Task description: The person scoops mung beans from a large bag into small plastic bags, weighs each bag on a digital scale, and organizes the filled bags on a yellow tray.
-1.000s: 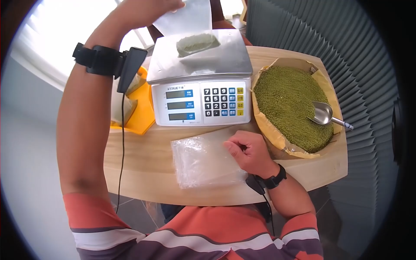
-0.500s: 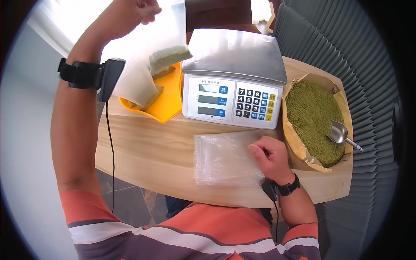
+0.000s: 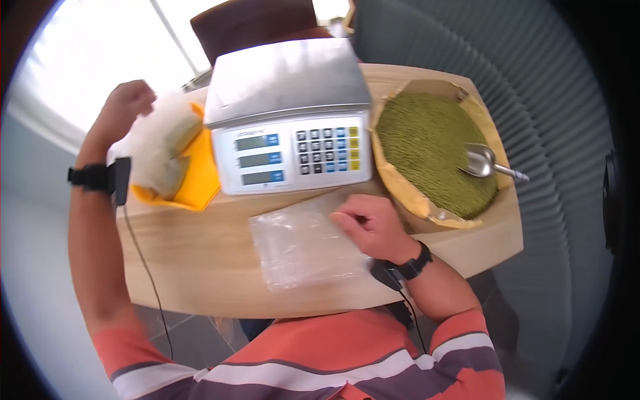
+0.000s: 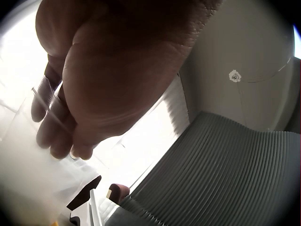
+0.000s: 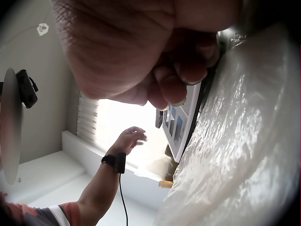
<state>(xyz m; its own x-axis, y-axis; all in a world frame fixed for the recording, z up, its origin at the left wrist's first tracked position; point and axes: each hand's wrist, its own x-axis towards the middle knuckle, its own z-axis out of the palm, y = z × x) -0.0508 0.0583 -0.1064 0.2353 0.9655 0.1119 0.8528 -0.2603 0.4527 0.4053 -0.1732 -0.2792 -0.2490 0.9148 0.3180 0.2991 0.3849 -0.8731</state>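
At the far left, my left hand pinches the top of a clear plastic bag that has greenish contents in its bottom. The bag hangs over a yellow tray, beside another filled bag. In the left wrist view, the film of the bag runs up to the fingertips. My right hand rests with loosely curled fingers on a stack of flat clear plastic bags. From the right wrist, the crinkled bags show close under that hand.
A digital scale stands at the table's middle back, its metal pan bare. On the right, a paper sack of small green beans holds a metal scoop. A brown chair stands behind the scale; a pleated grey curtain borders the right side.
My left hand has lifted the filled bag off the scale pan and carried it left to the yellow tray. My right hand has stayed on the stacked bags. The head view has shifted.
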